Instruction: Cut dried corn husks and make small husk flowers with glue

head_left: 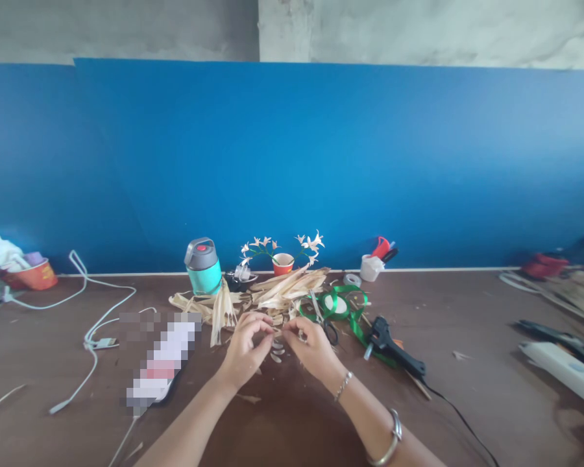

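My left hand (247, 347) and my right hand (315, 347) are close together over the table, thumb and fingers of each pinched. What they pinch is too small to make out. Just below the fingertips lie several small pale petal-shaped pieces (276, 352). Dried corn husks (292, 288) are heaped behind my hands, with a torn husk strip (222, 314) to the left. A pair of scissors (329, 331) lies by my right hand, beside a spool of green ribbon (338, 305). A black glue gun (394, 350) rests farther right.
A red paper cup (283, 264) with pale flowers on green stems stands behind the husks. Left are a turquoise flask (204, 267), a phone (163, 363) and a white cable (95, 337). Right are a white cup (370, 267) and a white device (564, 376). A blue panel (292, 162) closes off the back.
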Action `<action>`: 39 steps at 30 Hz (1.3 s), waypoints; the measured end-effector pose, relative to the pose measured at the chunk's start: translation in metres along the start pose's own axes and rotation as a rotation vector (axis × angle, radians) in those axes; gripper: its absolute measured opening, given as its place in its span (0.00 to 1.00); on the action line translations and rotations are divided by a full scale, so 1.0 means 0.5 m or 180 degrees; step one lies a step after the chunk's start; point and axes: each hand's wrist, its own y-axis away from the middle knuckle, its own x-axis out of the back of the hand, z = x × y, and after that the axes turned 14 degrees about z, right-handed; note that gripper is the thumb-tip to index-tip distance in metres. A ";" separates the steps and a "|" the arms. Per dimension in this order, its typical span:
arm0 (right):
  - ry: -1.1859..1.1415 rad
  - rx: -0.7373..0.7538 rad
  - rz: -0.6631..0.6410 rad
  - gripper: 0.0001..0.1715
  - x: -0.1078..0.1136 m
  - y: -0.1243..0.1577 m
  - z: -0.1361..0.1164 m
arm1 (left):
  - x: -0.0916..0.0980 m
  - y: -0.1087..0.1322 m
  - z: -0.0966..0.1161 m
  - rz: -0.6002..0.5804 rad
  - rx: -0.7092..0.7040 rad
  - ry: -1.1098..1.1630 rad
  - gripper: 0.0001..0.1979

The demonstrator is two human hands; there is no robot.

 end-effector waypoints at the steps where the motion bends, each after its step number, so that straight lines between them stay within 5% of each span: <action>1: -0.0038 -0.0079 -0.0038 0.07 0.000 0.000 0.001 | 0.000 0.000 0.001 -0.0035 0.0077 0.0064 0.05; 7: -0.0076 -0.0068 -0.0050 0.06 0.002 0.000 -0.003 | -0.002 0.001 -0.002 -0.0023 -0.0075 -0.0064 0.04; 19: 0.0711 0.1124 -0.0053 0.06 0.004 0.005 0.000 | 0.000 0.001 0.005 -0.0087 -0.0551 -0.0549 0.04; 35: 0.1207 0.0864 0.0735 0.09 -0.008 0.012 -0.003 | -0.023 0.019 0.017 0.0688 -0.0285 -0.0979 0.07; 39: 0.0811 0.0921 0.0535 0.07 0.004 0.006 -0.007 | -0.017 0.013 0.009 0.0586 -0.0267 -0.0834 0.05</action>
